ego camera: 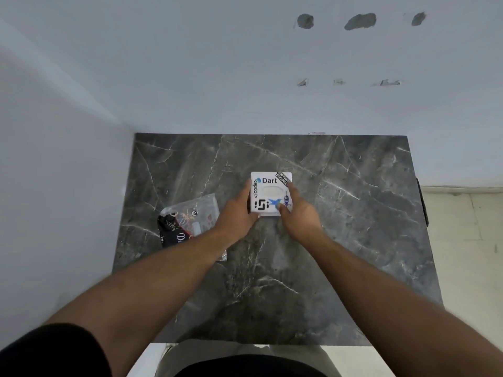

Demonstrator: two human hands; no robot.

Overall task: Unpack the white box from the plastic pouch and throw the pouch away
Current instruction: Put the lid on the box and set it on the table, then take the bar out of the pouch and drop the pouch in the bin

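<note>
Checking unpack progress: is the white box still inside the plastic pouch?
No: the white box sits bare between both hands, with the plastic pouch lying apart on the table.

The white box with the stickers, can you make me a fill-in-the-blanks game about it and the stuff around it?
1. The white box is held by ____ hands.
2. The plastic pouch lies on the table under the person's ____ forearm.
3. The big word on the box lid is ____.
4. The table's dark top looks like ____.

Missing words: two; left; Dart; marble
</note>
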